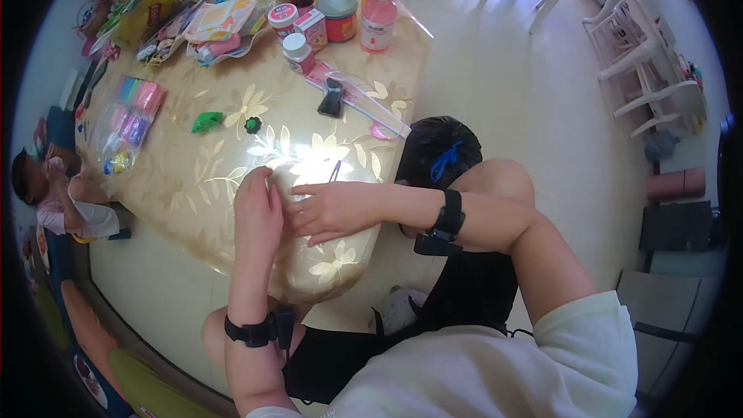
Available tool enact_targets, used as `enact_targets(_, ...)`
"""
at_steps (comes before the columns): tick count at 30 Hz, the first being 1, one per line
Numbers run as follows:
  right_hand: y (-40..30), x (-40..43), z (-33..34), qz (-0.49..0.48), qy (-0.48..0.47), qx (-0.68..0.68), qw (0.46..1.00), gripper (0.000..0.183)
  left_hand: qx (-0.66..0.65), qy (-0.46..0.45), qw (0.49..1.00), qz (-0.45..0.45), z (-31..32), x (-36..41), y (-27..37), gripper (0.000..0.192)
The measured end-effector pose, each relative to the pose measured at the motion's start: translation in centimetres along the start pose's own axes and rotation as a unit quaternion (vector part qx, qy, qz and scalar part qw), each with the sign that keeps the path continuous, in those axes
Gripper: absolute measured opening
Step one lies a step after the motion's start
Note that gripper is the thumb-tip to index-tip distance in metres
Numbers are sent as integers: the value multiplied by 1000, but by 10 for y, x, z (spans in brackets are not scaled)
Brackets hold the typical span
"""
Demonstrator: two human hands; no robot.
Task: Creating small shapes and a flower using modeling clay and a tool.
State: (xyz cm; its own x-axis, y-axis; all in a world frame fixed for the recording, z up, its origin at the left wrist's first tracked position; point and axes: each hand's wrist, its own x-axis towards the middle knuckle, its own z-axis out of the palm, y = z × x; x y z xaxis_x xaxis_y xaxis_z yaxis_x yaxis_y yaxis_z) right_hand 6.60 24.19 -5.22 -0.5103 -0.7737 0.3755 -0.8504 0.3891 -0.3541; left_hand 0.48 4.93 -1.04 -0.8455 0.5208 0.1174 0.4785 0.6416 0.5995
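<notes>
My left hand (pixel 258 212) stands on its edge on the table (pixel 215 197), which has a gold flower pattern. Its fingers are together and slightly curled, and its palm side is hidden. Beside it my right hand (pixel 339 209) lies palm down with the fingers a little apart, their tips close to the left hand. What may lie under the right palm is hidden. Just past the right hand a thin purple stick-like tool (pixel 335 171) shows. Farther off lie a green packet (pixel 207 122), a small green and black flower-shaped piece (pixel 253 125) and a black packet (pixel 331 98).
A pink spray bottle (pixel 378 26), a can (pixel 338 17), a white-capped jar (pixel 298 53) and a long pink packet (pixel 363 101) stand or lie farther back. Multicoloured packets (pixel 133 110) are at left. A black bag (pixel 441 142) sits by the table's right edge. Another person (pixel 64 197) sits left.
</notes>
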Motion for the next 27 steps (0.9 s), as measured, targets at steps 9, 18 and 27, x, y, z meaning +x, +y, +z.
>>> enact_targets(9, 7, 0, -7, 37, -50, -53, 997, 35, -3, -2, 1000, 4, -1, 2, 7, 25)
enact_targets(18, 7, -3, -17, 53, 34, -52, 997, 35, 4, 12, 1000, 22, -4, 2, 9, 25)
enact_targets(27, 11, -3, -21, 37, 83, -47, 995, 25, 6, 17, 1000, 13, -4, 1, 8, 23)
